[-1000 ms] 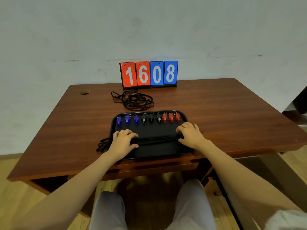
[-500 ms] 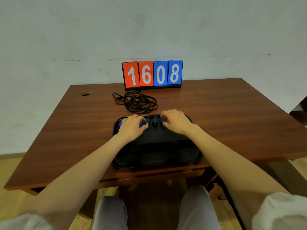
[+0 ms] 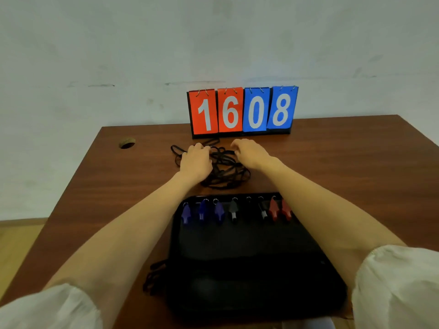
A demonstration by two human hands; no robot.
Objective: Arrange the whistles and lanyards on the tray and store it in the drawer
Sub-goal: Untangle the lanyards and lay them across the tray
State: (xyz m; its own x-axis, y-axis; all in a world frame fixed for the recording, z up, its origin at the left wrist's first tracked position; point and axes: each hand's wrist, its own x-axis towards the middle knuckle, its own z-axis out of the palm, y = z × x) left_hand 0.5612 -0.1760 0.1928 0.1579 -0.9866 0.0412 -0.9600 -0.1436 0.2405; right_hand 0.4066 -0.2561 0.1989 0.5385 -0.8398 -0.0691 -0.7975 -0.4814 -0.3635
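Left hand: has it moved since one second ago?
Yes. The left hand went from the tray's near edge, away from the person, to the tangled lanyards before the scoreboard.

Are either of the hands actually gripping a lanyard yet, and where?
Cannot tell. Left hand and right hand rest on the tangled lanyards, fingers curled at its far edge; a closed grip isn't visible.

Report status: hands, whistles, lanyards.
Both hands, left and right, on tangled black lanyards. Small plastic whistles lined on black tray. Nothing blocking.
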